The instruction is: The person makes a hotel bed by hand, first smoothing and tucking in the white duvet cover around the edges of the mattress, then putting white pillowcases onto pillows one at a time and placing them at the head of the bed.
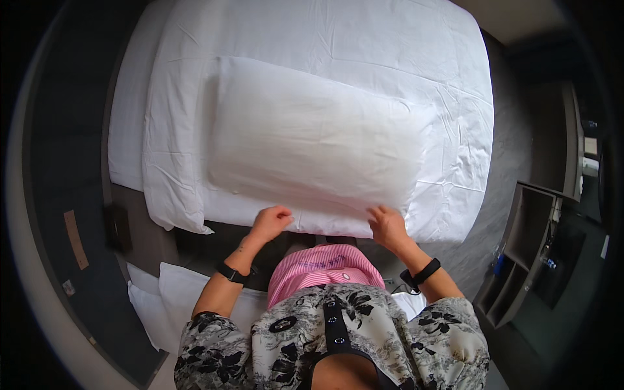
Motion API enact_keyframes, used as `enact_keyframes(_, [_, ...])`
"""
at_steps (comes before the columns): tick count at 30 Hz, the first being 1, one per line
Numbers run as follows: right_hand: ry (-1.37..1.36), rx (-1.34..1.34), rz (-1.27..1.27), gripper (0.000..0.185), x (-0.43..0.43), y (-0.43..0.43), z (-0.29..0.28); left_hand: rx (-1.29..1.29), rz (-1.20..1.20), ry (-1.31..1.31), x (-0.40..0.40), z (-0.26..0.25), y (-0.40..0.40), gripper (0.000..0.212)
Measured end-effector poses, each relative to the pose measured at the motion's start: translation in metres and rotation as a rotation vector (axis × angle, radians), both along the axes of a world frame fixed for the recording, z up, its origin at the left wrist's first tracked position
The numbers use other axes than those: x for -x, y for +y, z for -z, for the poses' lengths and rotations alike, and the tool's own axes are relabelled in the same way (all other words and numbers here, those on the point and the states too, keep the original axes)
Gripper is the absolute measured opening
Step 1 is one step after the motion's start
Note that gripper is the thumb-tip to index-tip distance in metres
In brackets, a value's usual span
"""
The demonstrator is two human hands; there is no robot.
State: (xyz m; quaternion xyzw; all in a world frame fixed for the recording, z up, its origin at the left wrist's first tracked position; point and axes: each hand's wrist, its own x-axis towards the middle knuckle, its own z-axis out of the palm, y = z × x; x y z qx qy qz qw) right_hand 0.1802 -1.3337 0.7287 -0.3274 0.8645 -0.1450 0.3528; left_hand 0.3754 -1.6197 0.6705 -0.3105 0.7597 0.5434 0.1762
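A white pillow [317, 136] lies slightly askew on a bed with white bedding [390, 34]. My left hand [271, 223] is just below the pillow's near edge, over the side of the bed, fingers curled with nothing seen in them. Close to the pillow's near right corner is my right hand [388, 224], slightly blurred, its fingers apart and holding nothing that shows. Whether its fingertips touch the pillow I cannot tell.
More white pillows [183, 287] lie behind me at the lower left. Open shelving [531, 229] stands on the right, past the grey floor [509, 126]. A dark wooden bed frame [146, 209] edges the left side.
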Motion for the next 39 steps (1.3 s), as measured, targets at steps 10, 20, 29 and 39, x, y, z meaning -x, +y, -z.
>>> enact_keyframes(10, [0.335,0.171,0.832,0.043,0.108,0.018,0.152,0.560,-0.378,0.265,0.120,-0.007,-0.105,0.020])
enact_keyframes(20, [-0.515,0.695,1.171,0.050,0.099,0.051,0.156,-0.160,-0.691,0.026,0.128,0.064,-0.285,0.083])
enact_keyframes(29, [0.128,0.619,1.011,0.053,0.110,-0.117,-0.099,-0.533,-0.705,0.022,0.038,0.006,-0.307,0.074])
enact_keyframes(39, [0.227,0.672,0.400,0.051,0.153,-0.582,-0.201,-0.714,-1.539,0.657,-0.211,-0.090,-0.470,0.058])
